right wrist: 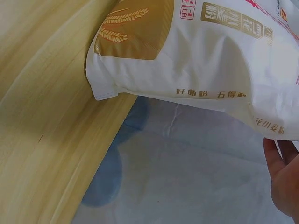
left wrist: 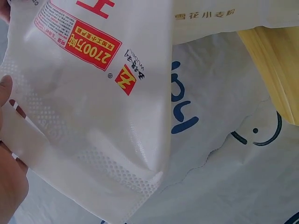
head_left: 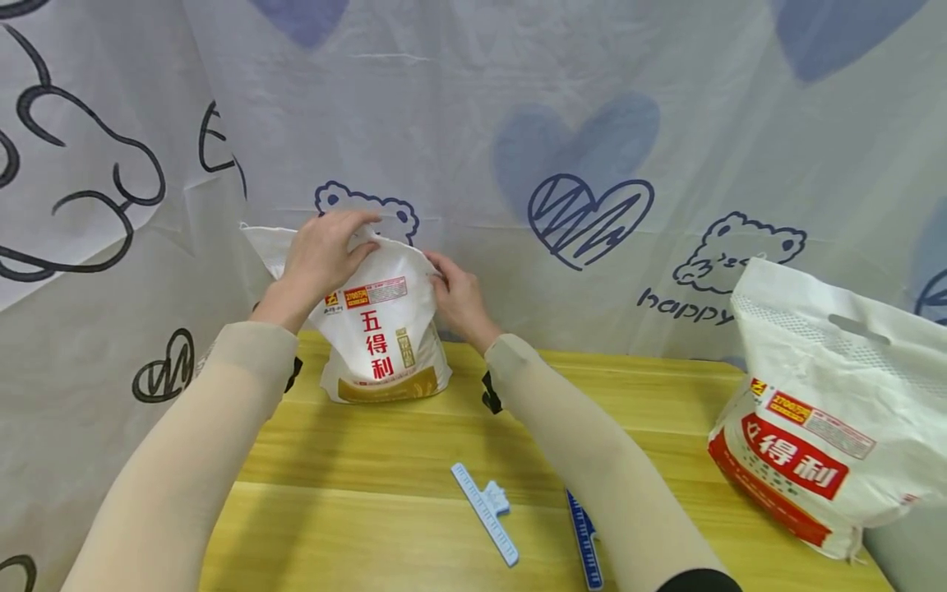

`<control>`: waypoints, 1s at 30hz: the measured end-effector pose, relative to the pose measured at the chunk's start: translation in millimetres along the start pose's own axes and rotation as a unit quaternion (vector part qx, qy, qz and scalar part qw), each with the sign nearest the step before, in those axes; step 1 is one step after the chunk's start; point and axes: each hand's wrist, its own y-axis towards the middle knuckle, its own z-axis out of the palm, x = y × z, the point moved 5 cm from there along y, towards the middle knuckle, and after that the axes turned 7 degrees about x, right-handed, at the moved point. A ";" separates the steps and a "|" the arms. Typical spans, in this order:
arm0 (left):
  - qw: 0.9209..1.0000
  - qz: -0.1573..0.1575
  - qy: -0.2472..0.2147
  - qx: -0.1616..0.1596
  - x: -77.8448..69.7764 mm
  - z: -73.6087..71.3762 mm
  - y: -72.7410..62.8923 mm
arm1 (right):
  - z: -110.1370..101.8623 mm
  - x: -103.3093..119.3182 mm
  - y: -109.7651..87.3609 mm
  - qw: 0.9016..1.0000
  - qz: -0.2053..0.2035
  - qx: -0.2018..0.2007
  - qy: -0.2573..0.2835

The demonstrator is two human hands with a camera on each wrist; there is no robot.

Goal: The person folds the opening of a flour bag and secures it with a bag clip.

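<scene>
A white flour bag (head_left: 385, 329) with red lettering and a gold lower band stands on the table, close to the curtain. My left hand (head_left: 323, 253) grips its upper edge, the thumb on the near side. In the left wrist view, fingers of the left hand (left wrist: 10, 172) show through a slot near the bag's top edge. At the bag's upper right side, my right hand (head_left: 460, 298) pinches the edge. The right wrist view has the right hand (right wrist: 286, 179) at the bag's side seam, partly cut off by the frame.
A second flour bag (head_left: 806, 411), with a red band and a handle slot, stands at the table's right. A light blue ruler-like clip (head_left: 484, 514) and a dark blue one (head_left: 584, 538) lie near the front of the wooden table (head_left: 355, 501). A printed curtain (head_left: 473, 164) hangs behind.
</scene>
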 end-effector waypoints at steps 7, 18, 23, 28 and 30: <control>1.000 0.013 -0.005 -0.025 -3.4 -0.9 -6.0 | -1.3 0.3 -3.1 1.000 -0.006 -0.005 -0.003; 0.999 0.020 -0.018 -0.032 -7.3 -5.5 -15.7 | -3.5 -1.0 -6.6 1.000 -0.013 -0.008 -0.024; 0.999 0.013 -0.020 -0.022 -6.0 -5.8 -19.7 | -4.4 -2.4 -9.2 0.999 -0.010 0.000 -0.033; 0.999 0.018 -0.020 -0.017 -6.0 -6.8 -22.9 | -3.9 -3.1 -10.4 0.998 -0.019 0.006 -0.055; 1.000 0.020 -0.019 -0.013 -5.6 -6.6 -24.2 | -3.5 -3.0 -11.1 0.998 -0.021 0.010 -0.063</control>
